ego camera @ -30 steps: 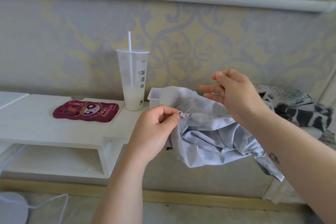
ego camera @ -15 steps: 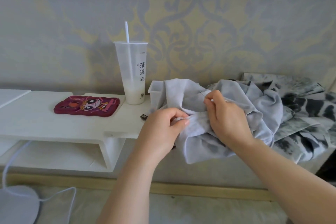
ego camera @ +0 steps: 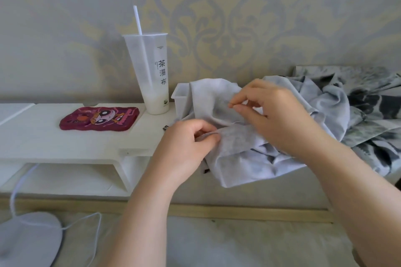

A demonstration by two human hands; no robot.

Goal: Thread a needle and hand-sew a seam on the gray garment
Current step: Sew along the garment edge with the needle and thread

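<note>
The gray garment lies bunched over the right end of a white shelf, partly hanging off its front edge. My left hand pinches a fold of the garment between thumb and fingers. Just above and to the right, my right hand pinches a thin needle at its fingertips, held over the cloth. A fine thread runs from the right hand down to the fabric; it is barely visible.
A tall plastic cup with a straw stands at the back of the shelf. A maroon cartoon phone case lies to its left. A white plastic box sits under the garment. Gray-and-black patterned cloth is piled at right. A white cable lies on the floor.
My right hand came down from above the garment to the cloth, beside my left hand, and now holds the needle low over the fabric. My left hand kept its pinch.
</note>
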